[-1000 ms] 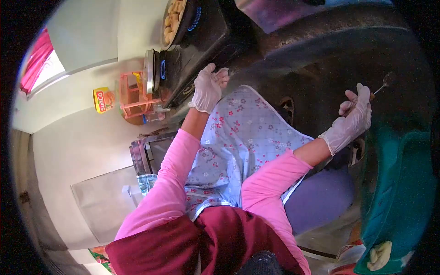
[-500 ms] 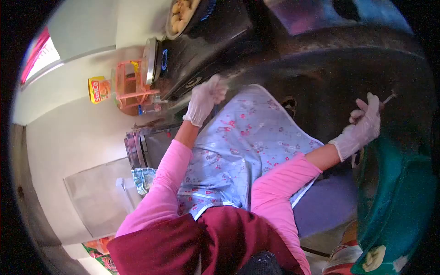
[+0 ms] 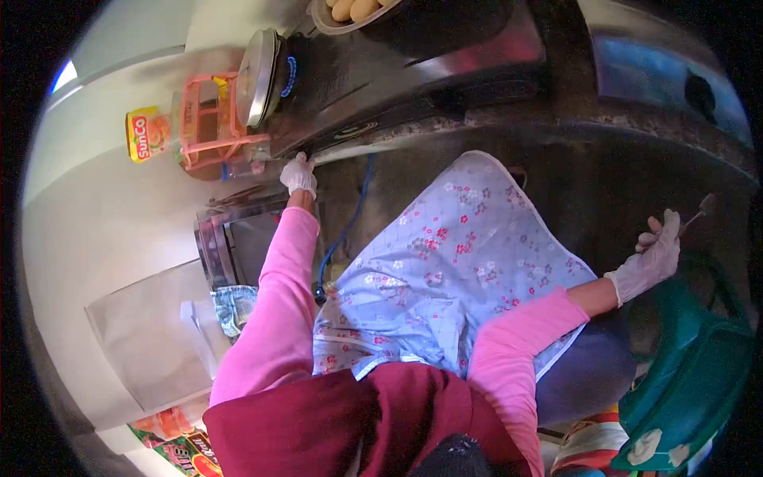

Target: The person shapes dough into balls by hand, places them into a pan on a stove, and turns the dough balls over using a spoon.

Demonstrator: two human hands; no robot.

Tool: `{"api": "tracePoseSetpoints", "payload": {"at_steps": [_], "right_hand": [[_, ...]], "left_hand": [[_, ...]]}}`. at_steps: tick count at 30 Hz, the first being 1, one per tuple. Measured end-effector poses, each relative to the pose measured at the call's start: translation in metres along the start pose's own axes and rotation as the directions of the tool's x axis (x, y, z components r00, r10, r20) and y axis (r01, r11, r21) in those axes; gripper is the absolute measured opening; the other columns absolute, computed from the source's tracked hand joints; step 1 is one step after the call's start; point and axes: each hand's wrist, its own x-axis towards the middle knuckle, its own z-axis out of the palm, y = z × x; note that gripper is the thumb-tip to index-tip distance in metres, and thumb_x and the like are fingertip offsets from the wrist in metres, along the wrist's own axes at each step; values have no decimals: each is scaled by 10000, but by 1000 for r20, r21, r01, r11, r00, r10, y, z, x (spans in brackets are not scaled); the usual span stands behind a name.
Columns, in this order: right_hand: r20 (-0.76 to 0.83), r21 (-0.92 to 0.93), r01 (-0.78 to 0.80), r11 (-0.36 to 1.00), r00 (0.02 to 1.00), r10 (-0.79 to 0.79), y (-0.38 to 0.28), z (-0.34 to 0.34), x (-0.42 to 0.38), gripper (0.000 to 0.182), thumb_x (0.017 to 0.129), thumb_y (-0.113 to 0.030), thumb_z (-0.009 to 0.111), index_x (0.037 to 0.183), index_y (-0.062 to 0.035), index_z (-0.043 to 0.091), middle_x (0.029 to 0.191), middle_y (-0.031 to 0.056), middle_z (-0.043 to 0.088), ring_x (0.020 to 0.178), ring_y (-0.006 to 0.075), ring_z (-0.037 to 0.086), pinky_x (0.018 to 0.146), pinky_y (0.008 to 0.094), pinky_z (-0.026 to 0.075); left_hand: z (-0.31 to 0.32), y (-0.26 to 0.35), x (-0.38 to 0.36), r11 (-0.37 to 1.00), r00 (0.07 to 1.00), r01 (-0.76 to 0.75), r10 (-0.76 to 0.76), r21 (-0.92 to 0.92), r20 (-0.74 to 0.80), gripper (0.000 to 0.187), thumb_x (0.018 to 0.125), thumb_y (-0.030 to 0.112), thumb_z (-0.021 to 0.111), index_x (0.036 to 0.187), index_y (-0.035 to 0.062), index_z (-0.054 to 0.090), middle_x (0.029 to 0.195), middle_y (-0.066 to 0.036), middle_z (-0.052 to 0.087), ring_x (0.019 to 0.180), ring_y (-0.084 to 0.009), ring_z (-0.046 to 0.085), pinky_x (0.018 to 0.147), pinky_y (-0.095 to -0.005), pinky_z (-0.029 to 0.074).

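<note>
My left hand (image 3: 299, 173), in a white glove, is stretched out to the front corner of the black stove (image 3: 397, 75). Its fingers are curled against the stove's edge, and I cannot make out whether they grip anything. My right hand (image 3: 653, 256), also gloved, is at the far right. It holds a thin metal spoon (image 3: 699, 211) that sticks up and to the right. Pink sleeves and a blue floral apron (image 3: 445, 262) fill the middle of the view.
A pan of fried pieces (image 3: 350, 9) sits on the stove, with a metal lid (image 3: 258, 67) beside it. An orange rack (image 3: 211, 131) and a yellow SunCo pack (image 3: 143, 131) stand at the left. A blue hose (image 3: 350, 222) hangs under the stove. A green tub (image 3: 699, 374) is at the lower right.
My left hand has moved left along the stove's front and its fingers have curled in. My right hand with the spoon has dropped lower. The view has shifted.
</note>
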Motion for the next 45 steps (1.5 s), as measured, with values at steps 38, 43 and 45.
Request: {"api": "tracePoseSetpoints", "payload": {"at_steps": [38, 43, 45], "right_hand": [[98, -132, 100, 986, 991, -88, -6, 17, -8, 524, 852, -483, 722, 1117, -34, 662, 803, 60, 664, 464, 73, 479, 399, 242, 338], [93, -92, 101, 991, 991, -92, -5, 11, -8, 526, 848, -471, 735, 1124, -30, 657, 799, 64, 663, 459, 70, 469, 391, 236, 320], [88, -91, 115, 989, 990, -107, -4, 8, -8, 528, 847, -471, 736, 1121, -27, 657, 795, 63, 663, 458, 70, 468, 390, 235, 316]], "left_hand": [[-9, -22, 15, 928, 979, 23, 55, -373, 196, 410, 974, 263, 566, 1246, -44, 562, 1271, -162, 590, 1134, -271, 564, 877, -369, 569], [41, -77, 75, 955, 926, -238, 277, -175, 256, 434, 1025, 235, 461, 1382, -11, 463, 1383, -182, 524, 1286, -318, 493, 972, -421, 534], [37, -57, 62, 528, 954, 264, -18, -808, 299, 398, 1005, 119, 485, 1366, -44, 444, 1369, -171, 524, 1253, -324, 511, 976, -449, 545]]}}
